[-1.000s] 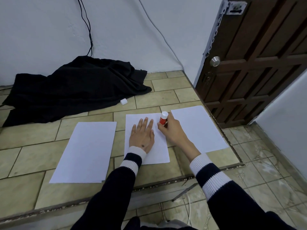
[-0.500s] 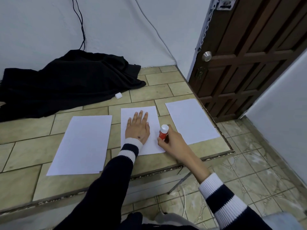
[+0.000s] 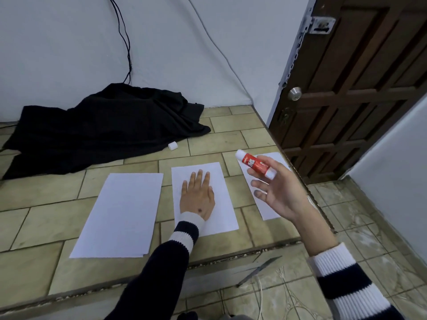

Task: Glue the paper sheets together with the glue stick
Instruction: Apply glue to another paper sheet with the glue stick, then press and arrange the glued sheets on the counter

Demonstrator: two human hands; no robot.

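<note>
Glue stick (image 3: 255,164): red tube with white ends, held up in the air over the right sheet (image 3: 263,204), lying slantwise with one white end pointing far-left. I judge it is lifted clear of the paper between strokes, or for a look at it.
Right hand (image 3: 279,192): palm turned up, the thumb and upper fingers (image 3: 253,173) pinching the tube, the lower fingers hanging loose and spread.
Middle sheet (image 3: 204,197): flat on the tiled ledge (image 3: 41,227); likely the one being glued.
Left hand (image 3: 197,196): laid flat on the middle sheet, fingers straight and together, pressing it down, so the paper would not slide under the stick.
Left stack (image 3: 120,214): white sheets, more than one by the edges showing at its near corner, lying well apart from the others.
White cap (image 3: 172,145): small, on the tiles at the far side, just beside the black cloth (image 3: 99,130); probably the tube's cap.
Surroundings: a brown door (image 3: 360,88) at the right, cables (image 3: 126,42) down the wall.
In the way: nothing lies between the sheets; the ledge's near edge is close to the paper.
</note>
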